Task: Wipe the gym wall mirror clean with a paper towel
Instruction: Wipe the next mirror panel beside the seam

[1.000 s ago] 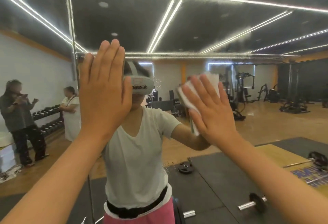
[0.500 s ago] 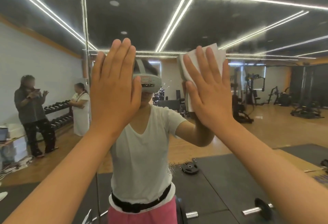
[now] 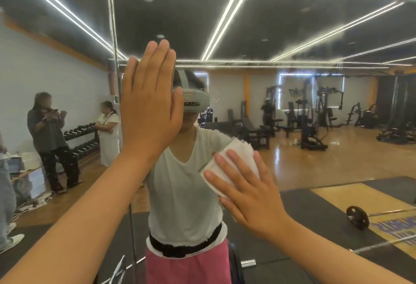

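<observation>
Right hand [image 3: 249, 196] flat, fingers straight, pressing a folded white paper towel [image 3: 238, 160] against the large wall mirror [image 3: 292, 24], centre-right of frame; nothing curled round the towel. Left hand [image 3: 149, 112] also flat and open, palm braced on the glass at centre-left, beside the vertical metal seam [image 3: 111, 24]. Towel sits under the right fingers, its top edge poking out above them; likely mid-wipe. Risks: the unpinched towel could slide out or unfold if pressure eases; the bare left palm may leave fresh prints; hazy streaks at upper right look hard to reach.
</observation>
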